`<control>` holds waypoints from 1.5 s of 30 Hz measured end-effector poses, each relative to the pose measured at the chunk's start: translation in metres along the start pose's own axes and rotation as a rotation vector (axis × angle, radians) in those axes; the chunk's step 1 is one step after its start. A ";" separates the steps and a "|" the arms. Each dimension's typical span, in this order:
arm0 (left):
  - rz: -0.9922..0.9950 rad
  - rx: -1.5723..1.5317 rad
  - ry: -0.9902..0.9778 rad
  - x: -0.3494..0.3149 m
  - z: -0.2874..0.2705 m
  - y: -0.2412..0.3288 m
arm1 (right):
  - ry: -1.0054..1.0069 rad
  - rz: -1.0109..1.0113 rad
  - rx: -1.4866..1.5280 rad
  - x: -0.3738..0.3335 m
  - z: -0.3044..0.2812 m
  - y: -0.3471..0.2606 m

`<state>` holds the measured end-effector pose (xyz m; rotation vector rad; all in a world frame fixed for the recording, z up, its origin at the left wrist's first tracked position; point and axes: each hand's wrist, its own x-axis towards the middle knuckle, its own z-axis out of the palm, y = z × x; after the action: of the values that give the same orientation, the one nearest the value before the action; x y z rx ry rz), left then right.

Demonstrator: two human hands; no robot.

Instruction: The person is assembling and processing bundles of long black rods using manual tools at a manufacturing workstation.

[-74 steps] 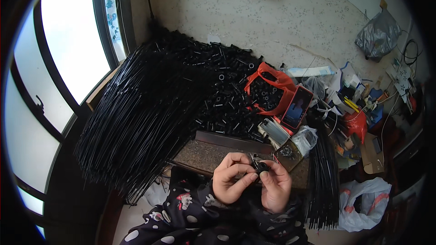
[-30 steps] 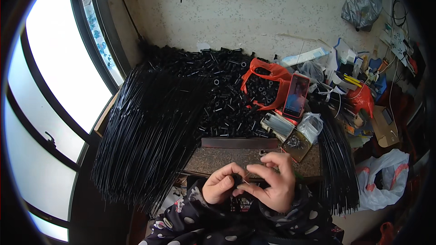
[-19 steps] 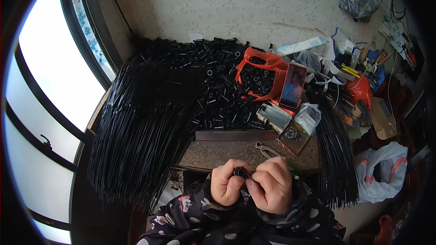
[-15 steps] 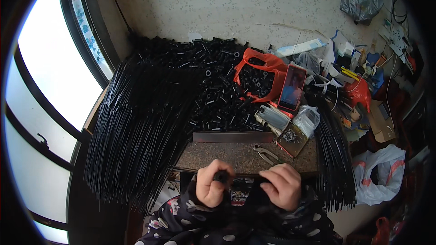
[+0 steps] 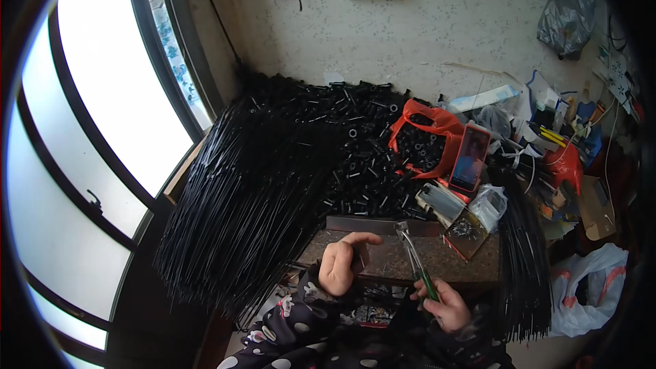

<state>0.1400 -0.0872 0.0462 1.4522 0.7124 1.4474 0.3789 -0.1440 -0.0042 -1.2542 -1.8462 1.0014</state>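
My right hand (image 5: 447,306) is wrapped round the green handles of a pair of pincers (image 5: 413,251). Their metal jaws point away from me, over the front of the brown speckled table (image 5: 383,260). At the table's near edge my left hand (image 5: 339,265) is curled round a dark part (image 5: 357,260), with its forefinger stretched toward the pincers. Mostly hidden by the fingers, that part looks like one of the short black tubular pieces (image 5: 362,178) heaped behind. To the left lies a thick bundle of long, thin black rods (image 5: 232,212).
A dark strip (image 5: 383,225) fences the heap at the front. Beyond it are a red plastic bag (image 5: 447,128) of black parts, a propped phone (image 5: 470,157) and a tray of small metal pieces (image 5: 466,232). More black rods (image 5: 525,260) hang at the right, beside a white bag (image 5: 591,287).
My right hand has picked up the pincers from the table and raised them upright. My left forefinger has straightened out. The whole scene has shifted right and down in view.
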 end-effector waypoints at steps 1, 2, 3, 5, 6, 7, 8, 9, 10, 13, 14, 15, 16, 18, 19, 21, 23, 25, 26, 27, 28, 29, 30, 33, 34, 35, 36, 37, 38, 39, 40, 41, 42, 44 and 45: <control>-0.001 0.016 0.015 -0.001 -0.004 0.002 | -0.023 -0.075 0.066 0.001 -0.008 -0.024; -0.004 0.058 0.066 0.000 -0.005 0.001 | -0.042 -0.145 0.131 0.003 -0.015 -0.042; -0.006 0.098 0.117 0.000 -0.006 0.001 | -0.053 -0.150 0.139 0.004 -0.018 -0.058; -0.005 0.143 0.177 -0.003 -0.005 0.004 | 0.103 -0.399 -0.415 0.004 -0.019 -0.092; 0.003 0.160 0.217 -0.005 -0.001 0.006 | 0.191 -0.515 -0.699 0.002 -0.019 -0.099; 0.010 0.177 0.257 -0.007 0.003 0.007 | 0.188 -0.517 -0.701 0.002 -0.019 -0.100; 0.016 0.194 0.297 -0.009 0.004 0.008 | 0.193 -0.543 -0.710 0.002 -0.019 -0.099; 0.016 0.191 0.301 -0.011 0.004 0.009 | 0.196 -0.568 -0.720 0.003 -0.019 -0.098; 0.039 0.176 0.288 -0.011 0.003 0.011 | 0.199 -0.594 -0.729 0.004 -0.019 -0.096; 0.084 0.145 0.270 -0.010 -0.006 0.017 | -0.008 -0.360 -0.029 0.004 -0.016 -0.067; 0.049 0.051 0.142 -0.011 -0.010 0.021 | -0.103 -0.223 0.314 0.003 -0.013 -0.059; 0.020 -0.040 0.018 -0.010 -0.014 0.026 | -0.109 -0.225 0.309 0.004 -0.008 -0.054; -0.007 -0.129 -0.106 -0.010 -0.017 0.029 | -0.204 -0.118 0.409 0.005 -0.003 -0.050; -0.004 -0.133 -0.130 -0.008 -0.017 0.025 | -0.391 0.103 0.601 0.007 0.008 -0.040; -0.005 -0.130 -0.160 -0.007 -0.017 0.023 | -0.483 0.214 0.694 0.009 0.013 -0.037; -0.006 -0.116 -0.177 -0.009 -0.016 0.027 | -0.679 0.445 0.884 0.010 0.023 -0.039; -0.014 -0.003 -0.090 -0.010 -0.011 0.034 | -0.462 0.229 0.468 0.023 0.020 -0.071; 0.000 0.100 0.019 -0.015 -0.012 0.040 | 0.024 -0.285 -0.191 0.033 0.020 -0.078; 0.010 0.023 0.078 -0.013 -0.011 0.031 | 0.307 -0.551 -0.447 0.036 0.017 -0.063; 0.023 -0.036 0.149 -0.013 -0.009 0.030 | 0.278 -0.594 -0.418 0.033 0.014 -0.067; 0.007 -0.072 0.130 -0.012 -0.007 0.031 | 0.115 -0.438 -0.308 0.022 0.003 -0.075; -0.015 -0.121 0.101 -0.006 -0.005 0.025 | -0.047 -0.266 -0.215 0.013 -0.008 -0.077; -0.031 -0.132 0.067 -0.007 -0.004 0.028 | -0.226 -0.106 -0.130 0.007 -0.011 -0.075; -0.034 -0.089 0.015 -0.009 -0.001 0.025 | -0.604 0.508 0.884 0.001 0.002 -0.030; -0.028 -0.036 -0.018 -0.009 0.002 0.024 | -0.729 0.429 0.831 0.006 0.008 -0.020; -0.030 0.002 -0.067 -0.006 0.007 0.019 | -0.830 0.361 0.778 0.010 0.011 -0.016; -0.033 -0.022 -0.084 -0.005 0.008 0.018 | -0.512 0.101 0.333 0.010 0.015 -0.014; 0.025 0.081 -0.016 -0.008 0.004 0.024 | -0.195 -0.148 -0.116 0.012 0.019 -0.023; 0.082 0.170 0.036 -0.009 0.001 0.027 | -0.166 -0.118 -0.133 0.010 0.015 -0.029; 0.098 0.153 0.070 -0.010 -0.003 0.025 | -0.251 -0.028 -0.054 0.009 0.009 -0.036; 0.113 0.132 0.098 -0.009 -0.007 0.021 | -0.323 0.063 0.030 0.009 0.003 -0.043; 0.118 0.093 0.074 -0.010 -0.010 0.018 | -0.390 0.151 0.121 0.008 -0.003 -0.050; 0.127 0.063 0.053 -0.008 -0.013 0.017 | -0.457 0.225 0.220 0.011 -0.009 -0.056; 0.132 0.032 -0.037 -0.003 -0.010 0.016 | -0.590 0.361 0.432 0.010 -0.018 -0.063; 0.134 0.052 -0.061 -0.007 -0.013 0.018 | -0.589 0.366 0.433 0.013 -0.016 -0.063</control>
<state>0.1230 -0.0977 0.0579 1.6036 0.6291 1.4884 0.3620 -0.1438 0.0595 -1.1155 -1.6782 2.0235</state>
